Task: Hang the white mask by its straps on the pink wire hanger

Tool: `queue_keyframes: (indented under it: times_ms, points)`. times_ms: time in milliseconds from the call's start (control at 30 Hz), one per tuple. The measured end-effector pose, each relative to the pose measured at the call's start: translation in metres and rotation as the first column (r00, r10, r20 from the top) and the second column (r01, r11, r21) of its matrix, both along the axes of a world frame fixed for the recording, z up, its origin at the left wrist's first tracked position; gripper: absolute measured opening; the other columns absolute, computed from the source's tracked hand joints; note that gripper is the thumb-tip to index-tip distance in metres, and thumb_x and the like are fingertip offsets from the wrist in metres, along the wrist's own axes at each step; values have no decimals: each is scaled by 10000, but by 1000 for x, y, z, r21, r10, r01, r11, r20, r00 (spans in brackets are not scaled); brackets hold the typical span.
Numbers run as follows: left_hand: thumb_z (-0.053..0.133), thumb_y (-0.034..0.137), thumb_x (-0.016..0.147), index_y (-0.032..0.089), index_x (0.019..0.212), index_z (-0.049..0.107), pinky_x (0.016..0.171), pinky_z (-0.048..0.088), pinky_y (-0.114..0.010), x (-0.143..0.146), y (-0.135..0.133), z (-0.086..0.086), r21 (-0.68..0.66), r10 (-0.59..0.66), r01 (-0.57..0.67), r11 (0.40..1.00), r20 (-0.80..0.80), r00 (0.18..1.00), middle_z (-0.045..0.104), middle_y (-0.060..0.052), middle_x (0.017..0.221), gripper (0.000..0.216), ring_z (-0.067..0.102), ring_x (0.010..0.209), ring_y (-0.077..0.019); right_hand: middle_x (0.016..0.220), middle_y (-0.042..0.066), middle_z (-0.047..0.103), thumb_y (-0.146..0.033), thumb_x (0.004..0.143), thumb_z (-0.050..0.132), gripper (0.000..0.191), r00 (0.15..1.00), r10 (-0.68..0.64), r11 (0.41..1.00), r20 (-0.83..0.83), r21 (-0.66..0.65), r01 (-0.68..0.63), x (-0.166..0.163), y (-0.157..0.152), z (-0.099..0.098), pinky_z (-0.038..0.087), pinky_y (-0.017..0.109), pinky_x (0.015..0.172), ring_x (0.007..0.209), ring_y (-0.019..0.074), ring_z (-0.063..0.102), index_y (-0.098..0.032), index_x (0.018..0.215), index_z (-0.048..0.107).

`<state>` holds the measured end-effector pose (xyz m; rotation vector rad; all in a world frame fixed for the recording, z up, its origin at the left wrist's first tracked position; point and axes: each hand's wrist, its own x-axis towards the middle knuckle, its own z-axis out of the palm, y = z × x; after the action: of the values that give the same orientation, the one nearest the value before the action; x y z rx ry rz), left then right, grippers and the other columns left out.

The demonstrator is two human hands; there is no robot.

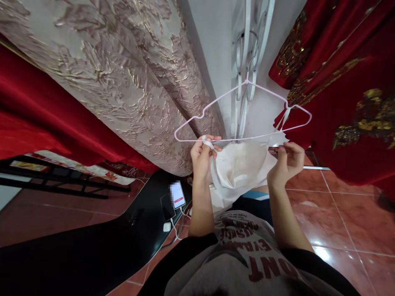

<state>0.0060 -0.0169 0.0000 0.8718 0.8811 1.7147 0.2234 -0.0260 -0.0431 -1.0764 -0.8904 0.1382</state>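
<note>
- Head view: a pink hanger (247, 82) stands in front of the person, just above both hands, its metal hook pointing up and away toward a white rack (247, 24).
- The hanger's long axis runs left to right, the right end slightly higher.
- A white strap (285, 117) loops around the notch near its right end.
- Below it, white cloth (243, 164) hangs between the hands, down toward the lap.
- The left hand (202, 154) is at the bottom bar near the left end, fingers curled and slightly apart, a white band (208, 144) across them; I cannot tell whether they pinch it.
- The right hand (288, 158) is beside the cloth's right edge, thumb near bent fingers; any grip is unclear.
</note>
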Motion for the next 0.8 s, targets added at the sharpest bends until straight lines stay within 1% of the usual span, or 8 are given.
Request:
queue_keyframes:
  times_ms: [67, 167, 233, 367, 533, 667, 733, 800]
  points:
    - [853, 463, 888, 175, 913, 710, 466, 396, -196, 0, 0, 0, -2, -3, 3, 1000, 3, 1000, 822, -91, 949, 323, 651, 567, -89, 1029, 53, 725, -305, 912, 669, 157, 983, 166, 974, -77, -140, -176, 10, 13, -3, 580, 338, 711, 788, 165, 669, -232, 1042, 716]
    - [853, 464, 878, 175, 924, 710, 476, 401, -196, -1, 0, -1, -14, -5, 5, 1000, 2, 1000, 825, -94, 961, 325, 652, 578, -90, 907, 35, 750, -330, 851, 734, 126, 913, 398, 875, -86, -264, -406, 17, 24, 6, 525, 280, 630, 657, 118, 594, -207, 882, 729]
    - [861, 474, 860, 179, 925, 710, 484, 411, -196, -2, 0, -1, -7, -3, 3, 1000, -4, 1000, 817, -84, 942, 338, 643, 575, -88, 817, 15, 738, -319, 848, 729, 112, 901, 424, 865, -91, -253, -433, 18, 22, 12, 488, 264, 588, 603, 105, 549, -209, 831, 744]
    - [859, 501, 855, 188, 928, 708, 471, 406, -195, -5, 1, 0, 14, 30, -29, 999, -34, 999, 787, -51, 868, 354, 607, 540, -81, 792, 12, 772, -274, 896, 646, 205, 872, 486, 838, -48, -257, -481, 23, 7, 16, 458, 256, 515, 538, 105, 535, -230, 942, 841]
    - [872, 494, 840, 191, 901, 704, 423, 345, -186, -5, 5, 3, 40, 77, -75, 996, -33, 997, 764, -23, 800, 351, 531, 472, -62, 891, 20, 829, -323, 874, 786, 224, 908, 362, 931, 209, -135, -340, 31, 7, 37, 603, 353, 631, 709, 194, 740, -289, 1078, 870]
    - [874, 500, 828, 184, 906, 710, 410, 340, -192, -3, 5, 1, 24, 55, -54, 998, -29, 998, 767, -32, 802, 364, 509, 453, -59, 1181, 69, 829, -395, 846, 851, 468, 981, 178, 983, 79, 37, -181, 33, 24, 57, 504, 337, 522, 637, 159, 652, -311, 1304, 803]
    - [859, 495, 851, 182, 916, 709, 420, 355, -194, -4, 3, 1, 14, 34, -34, 999, -33, 999, 771, -40, 822, 354, 518, 461, -62, 1281, 104, 792, -433, 885, 813, 470, 996, 85, 994, -18, 70, -83, 35, 29, 59, 421, 327, 465, 575, 123, 548, -278, 1328, 789]
    - [850, 485, 864, 181, 918, 707, 429, 369, -195, -6, 3, 1, 12, 25, -25, 1000, -38, 999, 768, -41, 824, 340, 530, 471, -65, 1271, 117, 775, -470, 918, 782, 465, 994, 75, 995, -74, 70, -70, 40, 31, 56, 412, 326, 465, 569, 109, 507, -253, 1329, 781]
